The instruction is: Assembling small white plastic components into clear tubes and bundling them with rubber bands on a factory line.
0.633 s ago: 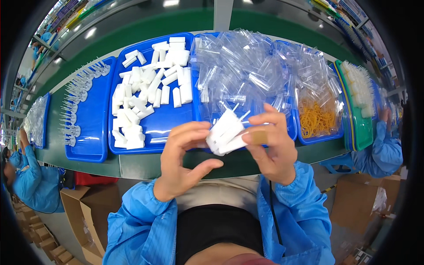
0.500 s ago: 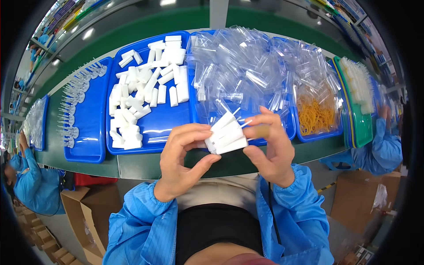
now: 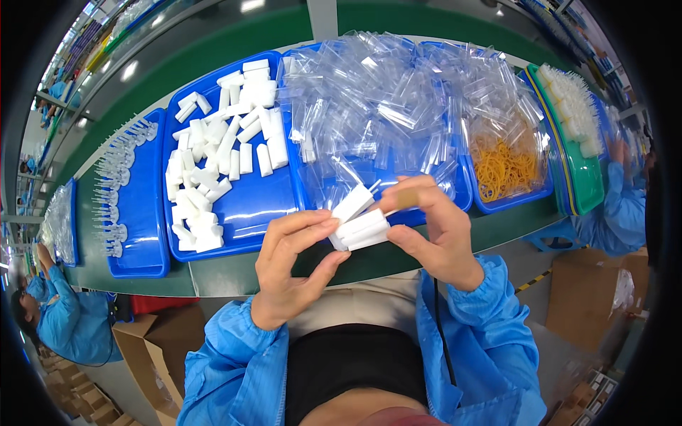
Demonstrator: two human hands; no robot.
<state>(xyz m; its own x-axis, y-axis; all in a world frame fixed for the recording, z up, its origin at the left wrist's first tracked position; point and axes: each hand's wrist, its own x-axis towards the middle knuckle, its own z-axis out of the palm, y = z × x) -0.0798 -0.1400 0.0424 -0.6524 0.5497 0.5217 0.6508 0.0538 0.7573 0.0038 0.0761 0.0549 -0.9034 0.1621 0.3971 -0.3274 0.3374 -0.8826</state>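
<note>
Several white block-like pieces [image 3: 364, 228] are held in a cluster in front of my body, over the near edge of the trays. Thin white stems stick out from them toward the upper right. My left hand [image 3: 293, 259] pinches the left side of the cluster between thumb and fingers. On the other side, my right hand [image 3: 442, 234] has its thumb at the right end of the lower pieces. Its index finger, wrapped in a tan band, is bent beside a stem. Behind the hands, clear plastic sleeves [image 3: 362, 106] heap in a blue tray [image 3: 298, 194].
Left of the sleeves, a blue tray [image 3: 249, 220] holds loose white blocks [image 3: 206, 153]. A further blue tray [image 3: 145, 245] carries stemmed clear pieces [image 3: 114, 177]. Yellow rubber bands [image 3: 503, 170] lie at right, near a green tray [image 3: 588, 188]. Blue-sleeved co-workers [image 3: 78, 323] sit at both sides.
The uppermost white piece has tilted away from the lower ones, opening a gap. My right hand has shifted slightly, and the whole view has moved a little.
</note>
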